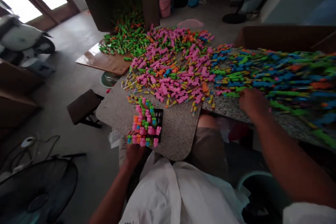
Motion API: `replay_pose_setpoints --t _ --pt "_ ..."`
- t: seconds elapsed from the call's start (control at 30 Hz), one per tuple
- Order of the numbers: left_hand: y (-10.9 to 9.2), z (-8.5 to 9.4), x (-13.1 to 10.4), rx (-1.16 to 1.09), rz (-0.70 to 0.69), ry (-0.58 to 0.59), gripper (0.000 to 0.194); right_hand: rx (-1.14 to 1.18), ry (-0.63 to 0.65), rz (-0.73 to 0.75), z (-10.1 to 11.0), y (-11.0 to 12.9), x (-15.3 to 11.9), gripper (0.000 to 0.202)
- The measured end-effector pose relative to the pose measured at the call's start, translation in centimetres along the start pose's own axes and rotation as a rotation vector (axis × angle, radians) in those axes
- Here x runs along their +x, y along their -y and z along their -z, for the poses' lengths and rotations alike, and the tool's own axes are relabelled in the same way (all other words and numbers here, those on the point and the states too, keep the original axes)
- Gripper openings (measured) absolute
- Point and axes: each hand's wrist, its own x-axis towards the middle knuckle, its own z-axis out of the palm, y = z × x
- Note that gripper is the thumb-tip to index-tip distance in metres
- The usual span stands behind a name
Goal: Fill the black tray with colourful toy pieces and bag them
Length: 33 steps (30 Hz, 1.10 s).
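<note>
A black grid tray [159, 115] lies near the front edge of the speckled tabletop, partly filled with upright pink, green, blue and orange toy pieces [143, 122]. My left hand [134, 150] is at the tray's near left corner, its fingers mostly hidden behind the pieces, so its grip is unclear. Further right, my right hand [250, 101] reaches down to the near edge of a pile of green, blue and orange pieces [283, 77]. Its fingers are pressed together at a green piece [232, 94]. A heap of pink pieces with yellow ends [168, 85] spreads beyond the tray.
A tipped cardboard box [151, 0] spills green pieces onto a brown board [107, 59] at the back left. On the left are a stool [85, 106] and a fan [39, 196]. A round bin [258, 178] stands below the right arm.
</note>
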Motion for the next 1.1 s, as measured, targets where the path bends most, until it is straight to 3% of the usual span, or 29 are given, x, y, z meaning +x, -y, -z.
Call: replay_pose_setpoints --t 0.07,0.17,0.33,0.43,0.57,0.73,0.87,1.1 --pt "-0.3 0.1 -0.1 -0.02 0.0 -0.016 0.03 0.142 -0.089 0.014 1.1 2.2 -1.5 0.033" --pt "-0.6 0.3 -0.2 -0.046 -0.003 -0.018 0.034 0.485 -0.091 0.047 2.3 8.2 -5.7 0.029" --pt "-0.7 0.5 -0.1 -0.069 -0.022 -0.011 0.033 0.982 0.333 0.363 0.2 20.5 -14.3 0.023" --pt "-0.8 0.6 -0.1 -0.069 -0.009 -0.002 0.031 1.084 0.487 0.514 -2.1 25.0 -16.9 0.023" --pt "-0.8 0.4 -0.3 -0.081 0.029 -0.003 0.03 1.062 0.514 0.599 -3.4 26.9 -17.4 0.024" --pt "-1.0 0.3 -0.2 -0.08 0.084 0.025 0.03 0.807 0.418 0.736 -2.7 26.8 -17.1 0.015" --pt "-1.0 0.1 -0.2 -0.08 0.086 0.009 0.03 0.652 0.417 0.81 -2.5 27.0 -17.1 0.016" --pt "-0.5 -0.4 -0.3 -0.101 0.047 -0.033 0.032 0.688 0.441 0.849 -3.1 27.8 -16.9 0.017"
